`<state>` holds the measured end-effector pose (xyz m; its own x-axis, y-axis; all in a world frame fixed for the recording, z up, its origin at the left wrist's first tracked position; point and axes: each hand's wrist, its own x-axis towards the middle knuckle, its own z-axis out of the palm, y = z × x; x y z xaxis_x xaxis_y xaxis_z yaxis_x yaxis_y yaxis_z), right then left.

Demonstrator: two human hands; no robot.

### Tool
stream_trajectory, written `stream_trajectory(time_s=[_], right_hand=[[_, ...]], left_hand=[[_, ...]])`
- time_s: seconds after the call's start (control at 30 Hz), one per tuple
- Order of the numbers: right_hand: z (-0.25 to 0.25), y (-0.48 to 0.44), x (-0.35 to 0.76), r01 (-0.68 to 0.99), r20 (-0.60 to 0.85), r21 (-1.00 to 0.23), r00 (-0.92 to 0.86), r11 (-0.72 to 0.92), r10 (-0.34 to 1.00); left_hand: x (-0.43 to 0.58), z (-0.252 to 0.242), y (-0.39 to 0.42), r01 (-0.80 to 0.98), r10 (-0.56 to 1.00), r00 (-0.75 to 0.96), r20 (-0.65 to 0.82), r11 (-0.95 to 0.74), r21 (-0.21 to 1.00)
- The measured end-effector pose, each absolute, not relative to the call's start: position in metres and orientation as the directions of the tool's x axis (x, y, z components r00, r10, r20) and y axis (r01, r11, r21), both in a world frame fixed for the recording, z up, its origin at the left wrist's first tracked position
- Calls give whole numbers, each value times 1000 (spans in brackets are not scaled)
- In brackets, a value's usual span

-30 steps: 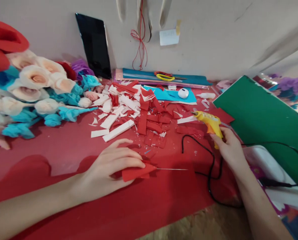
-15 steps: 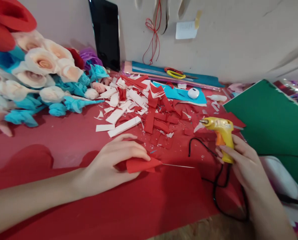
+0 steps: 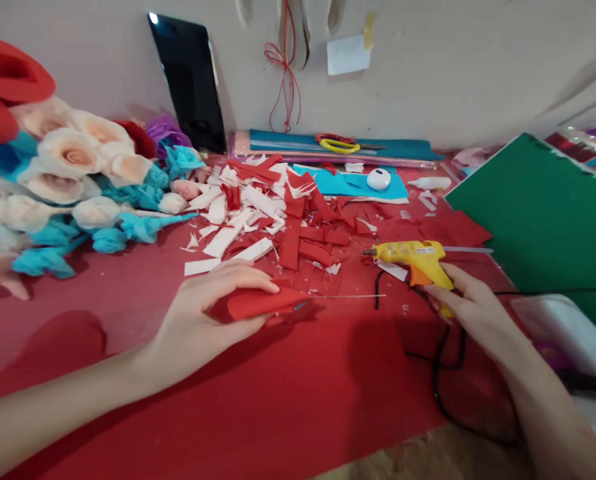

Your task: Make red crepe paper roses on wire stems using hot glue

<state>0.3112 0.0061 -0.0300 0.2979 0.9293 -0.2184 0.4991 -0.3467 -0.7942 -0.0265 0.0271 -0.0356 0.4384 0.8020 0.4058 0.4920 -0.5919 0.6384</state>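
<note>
Between the thumb and fingers of my left hand (image 3: pixel 213 307) is a red paper flower bud (image 3: pixel 258 302), rolled to a cone. A thin wire stem (image 3: pixel 353 296) sticks out of its narrow end to the right. My right hand (image 3: pixel 473 313) is wrapped round the handle of a yellow hot glue gun (image 3: pixel 413 257). Its nozzle points left, over the table, apart from the bud. A clear glue stick (image 3: pixel 468 250) juts from the gun's back, and a black cord (image 3: pixel 438 373) loops below my right hand.
Red and white paper scraps (image 3: pixel 288 227) pile up behind my hands. Paper flowers (image 3: pixel 78 160) heap at the left, beside a leaning black tablet (image 3: pixel 188 80). Scissors (image 3: pixel 341 145) lie at the back. A green board (image 3: pixel 533 207) leans at the right.
My left hand has lifted the bud a little and moved left. The glue gun has shifted left and turned more level, its nozzle lower. The camera view has shifted slightly.
</note>
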Motion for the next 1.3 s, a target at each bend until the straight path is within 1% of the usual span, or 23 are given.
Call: stream_trajectory(time_s=[0.07, 0.17, 0.27, 0.33, 0.43, 0.5, 0.57, 0.7, 0.8, 0.9, 1.03, 1.17, 1.3], right_hand=[[-32, 8, 308, 498, -222, -800, 274, -335, 936], [-22, 9, 290, 456, -260, -835, 167, -308, 951], [-4, 10, 268, 414, -317, -859, 36, -303, 948], [3, 11, 263, 419, -330, -856, 5, -302, 944], [-1, 14, 272, 486, -286, -823, 96, -296, 953], [-10, 15, 284, 540, -231, -788, 184, -295, 955], [-20, 16, 294, 567, -205, -767, 230, -302, 951], [-34, 14, 302, 544, -229, -773, 241, -327, 943], [-36, 12, 302, 517, -246, -785, 247, -342, 937], [-37, 12, 302, 493, -255, -796, 256, -352, 933], [-39, 13, 303, 473, -264, -802, 268, -365, 926], [-42, 14, 306, 472, -260, -805, 264, -360, 929], [-40, 13, 305, 442, -277, -820, 251, -364, 928]], left_hand=[[-27, -34, 28, 498, 805, 425, 415, -590, 636], [-28, -33, 27, 481, 786, 434, 441, -616, 625], [-30, -33, 24, 440, 735, 507, 450, -670, 598], [-31, -33, 22, 410, 708, 551, 442, -691, 596], [-30, -34, 21, 390, 699, 567, 435, -694, 605], [-29, -33, 21, 395, 703, 562, 436, -691, 605], [-28, -32, 23, 411, 715, 551, 430, -681, 606], [-29, -28, 30, 470, 734, 517, 441, -674, 570], [-32, -27, 39, 519, 724, 477, 498, -689, 506], [-33, -30, 49, 599, 741, 445, 502, -663, 449], [-30, -37, 59, 651, 765, 409, 498, -627, 428], [-27, -40, 65, 642, 741, 459, 491, -658, 393], [-26, -37, 68, 625, 677, 544, 496, -721, 299]])
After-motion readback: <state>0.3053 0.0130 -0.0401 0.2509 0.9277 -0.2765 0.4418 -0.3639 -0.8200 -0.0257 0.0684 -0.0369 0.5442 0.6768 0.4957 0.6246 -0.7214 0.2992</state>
